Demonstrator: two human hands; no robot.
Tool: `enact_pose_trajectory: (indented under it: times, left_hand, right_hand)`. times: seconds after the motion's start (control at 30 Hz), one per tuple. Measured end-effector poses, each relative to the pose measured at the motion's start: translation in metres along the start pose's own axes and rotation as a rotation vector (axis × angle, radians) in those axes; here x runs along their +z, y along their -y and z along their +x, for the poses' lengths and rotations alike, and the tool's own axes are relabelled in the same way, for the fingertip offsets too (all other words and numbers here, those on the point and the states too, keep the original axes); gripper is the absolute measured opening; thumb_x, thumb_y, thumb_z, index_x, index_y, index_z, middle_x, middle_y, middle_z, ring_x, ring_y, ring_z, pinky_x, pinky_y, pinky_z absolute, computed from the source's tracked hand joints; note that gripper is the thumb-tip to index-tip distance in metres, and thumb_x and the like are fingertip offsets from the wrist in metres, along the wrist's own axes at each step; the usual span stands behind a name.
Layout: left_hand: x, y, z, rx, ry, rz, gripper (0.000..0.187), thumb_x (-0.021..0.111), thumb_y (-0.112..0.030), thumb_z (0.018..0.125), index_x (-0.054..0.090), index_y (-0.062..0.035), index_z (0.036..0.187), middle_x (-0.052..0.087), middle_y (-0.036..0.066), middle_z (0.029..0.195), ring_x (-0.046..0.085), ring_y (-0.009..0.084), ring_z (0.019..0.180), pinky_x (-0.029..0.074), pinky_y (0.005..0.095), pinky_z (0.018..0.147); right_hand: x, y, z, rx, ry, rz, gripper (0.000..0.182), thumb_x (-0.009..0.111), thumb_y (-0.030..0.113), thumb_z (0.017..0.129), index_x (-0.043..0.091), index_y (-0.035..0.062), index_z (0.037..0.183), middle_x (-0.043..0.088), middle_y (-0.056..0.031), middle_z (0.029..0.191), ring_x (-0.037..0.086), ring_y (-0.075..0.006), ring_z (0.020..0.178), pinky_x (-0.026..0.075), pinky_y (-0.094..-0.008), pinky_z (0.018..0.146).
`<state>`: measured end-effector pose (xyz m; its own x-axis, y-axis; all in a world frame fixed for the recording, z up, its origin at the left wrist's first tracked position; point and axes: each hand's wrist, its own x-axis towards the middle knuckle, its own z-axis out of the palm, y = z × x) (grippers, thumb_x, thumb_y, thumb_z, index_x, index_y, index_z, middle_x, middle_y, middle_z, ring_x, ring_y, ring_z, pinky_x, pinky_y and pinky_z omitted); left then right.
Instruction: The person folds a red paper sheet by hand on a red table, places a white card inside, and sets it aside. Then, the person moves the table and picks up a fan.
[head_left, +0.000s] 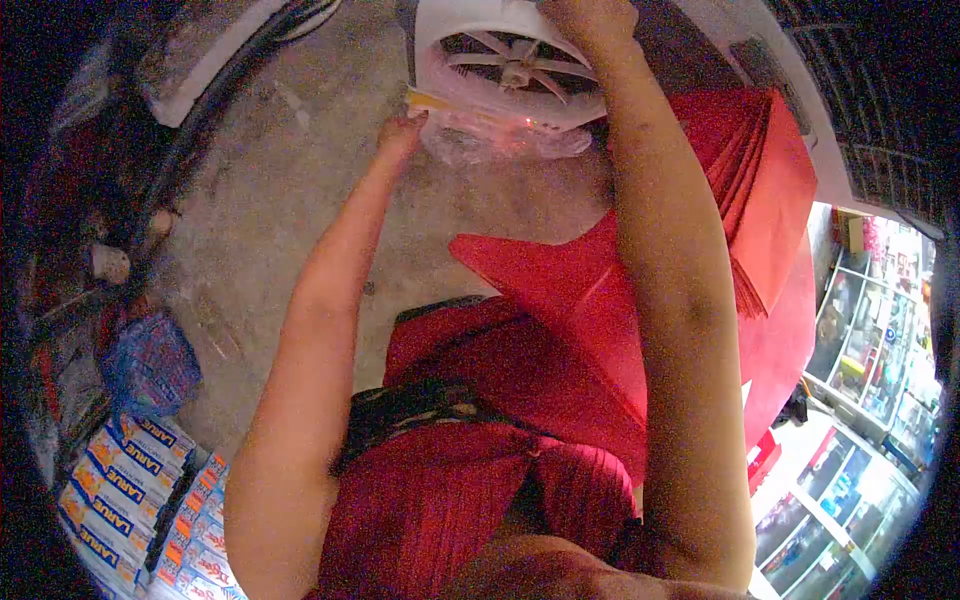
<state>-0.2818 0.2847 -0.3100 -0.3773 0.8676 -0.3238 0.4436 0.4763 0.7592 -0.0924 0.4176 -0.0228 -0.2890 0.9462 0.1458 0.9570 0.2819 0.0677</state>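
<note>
In the head view, a white housing with a round, spoked opening like a fan's stands at the top. Crumpled clear plastic lies along its lower edge, with a yellow strip at the left corner. My left hand is closed at that corner, its fingers pinching the plastic. At the housing's upper right is my right hand, partly cut off by the frame's top. Its fingers look curled; what they hold is hidden. Beneath my right forearm spread large folded red sheets, thickly layered on the right.
Cartons marked LARUE and Tiger cartons are stacked at lower left, beside a blue bundle. Concrete floor lies ahead. Lit glass display cases stand at the right, and a dark wire rack at upper right.
</note>
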Motion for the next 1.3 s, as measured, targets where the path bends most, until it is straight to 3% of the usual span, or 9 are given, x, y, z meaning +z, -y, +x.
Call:
enact_pose_trajectory:
  times: [0.2,0.3,0.4,0.47,0.77,0.9,1.1,1.17,1.3]
  left_hand:
    - [0.092,0.062,0.033,-0.140,0.049,-0.775,0.065,0.074,-0.034,0.088,0.049,-0.0049,0.140,0.060,0.023,0.130,0.068,0.0290,0.099,0.055,0.0285,0.065]
    - [0.144,0.133,0.098,0.033,0.173,-0.589,0.051,0.065,-0.031,0.094,0.053,-0.0075,0.137,0.060,0.022,0.131,0.067,0.0330,0.102,0.057,0.0353,0.071]
    - [0.113,0.155,0.076,0.467,-0.340,0.506,0.039,0.056,-0.026,0.097,0.057,-0.0061,0.131,0.064,0.022,0.123,0.065,0.0383,0.106,0.055,0.0443,0.084]
    - [0.051,0.122,0.023,0.166,-0.153,0.389,0.036,0.051,-0.025,0.098,0.060,-0.0026,0.124,0.065,0.021,0.120,0.062,0.0411,0.111,0.050,0.0485,0.094]
    - [-0.103,0.158,-0.153,0.155,0.033,0.154,0.024,0.059,-0.016,0.094,0.060,-0.0004,0.112,0.067,0.020,0.105,0.066,0.0347,0.096,0.052,0.0426,0.083]
    - [-0.175,0.175,-0.230,-0.320,0.437,-0.182,0.019,0.061,-0.014,0.094,0.060,-0.0018,0.108,0.067,0.012,0.091,0.065,0.0207,0.078,0.054,0.0371,0.071]
    - [-0.174,0.147,-0.256,-0.500,0.933,0.318,0.025,0.063,-0.013,0.093,0.061,-0.0018,0.116,0.068,0.013,0.104,0.067,0.0244,0.090,0.056,0.0386,0.082]
    - [-0.174,0.089,-0.246,0.016,0.788,0.885,0.037,0.065,-0.015,0.091,0.059,-0.0038,0.126,0.063,0.019,0.124,0.063,0.0349,0.111,0.050,0.0436,0.099]
    - [-0.170,-0.041,-0.174,0.567,0.074,0.406,0.046,0.060,-0.024,0.096,0.053,-0.0051,0.137,0.053,0.021,0.140,0.047,0.0396,0.132,0.037,0.0453,0.112]
  right_hand:
    - [-0.008,-0.006,-0.005,-0.117,-0.076,0.082,0.028,0.069,0.030,0.088,0.071,0.0098,0.107,0.071,-0.0133,0.102,0.070,-0.0332,0.092,0.056,-0.0455,0.079]
    - [0.003,-0.005,-0.001,-0.109,-0.107,0.037,0.030,0.069,0.031,0.087,0.071,0.0100,0.108,0.071,-0.0135,0.102,0.070,-0.0330,0.091,0.056,-0.0456,0.078]
    - [0.000,0.007,-0.001,-0.140,-0.186,0.072,0.030,0.068,0.030,0.088,0.070,0.0106,0.110,0.071,-0.0121,0.102,0.071,-0.0325,0.088,0.056,-0.0450,0.074]
    - [-0.010,0.012,-0.006,-0.143,-0.187,0.075,0.030,0.068,0.031,0.087,0.070,0.0103,0.109,0.071,-0.0118,0.103,0.071,-0.0323,0.088,0.057,-0.0448,0.074]
    - [-0.021,0.020,-0.011,-0.249,-0.198,0.073,0.034,0.069,0.036,0.088,0.067,0.0083,0.107,0.070,-0.0112,0.104,0.071,-0.0314,0.088,0.056,-0.0442,0.074]
    - [-0.010,0.021,-0.006,-0.337,-0.305,0.061,0.034,0.071,0.037,0.087,0.068,0.0086,0.105,0.070,-0.0115,0.103,0.071,-0.0300,0.089,0.056,-0.0438,0.074]
    - [0.001,0.035,-0.012,-0.355,-0.080,0.075,0.035,0.072,0.037,0.086,0.066,0.0089,0.107,0.070,-0.0120,0.100,0.070,-0.0294,0.089,0.055,-0.0441,0.072]
    - [0.016,0.035,-0.015,-0.378,-0.130,0.069,0.039,0.072,0.037,0.086,0.064,0.0074,0.111,0.069,-0.0128,0.101,0.070,-0.0310,0.086,0.055,-0.0451,0.071]
    - [0.011,0.037,-0.020,-0.377,0.071,0.050,0.040,0.066,0.029,0.091,0.058,0.0031,0.121,0.066,-0.0182,0.112,0.069,-0.0345,0.095,0.056,-0.0445,0.077]
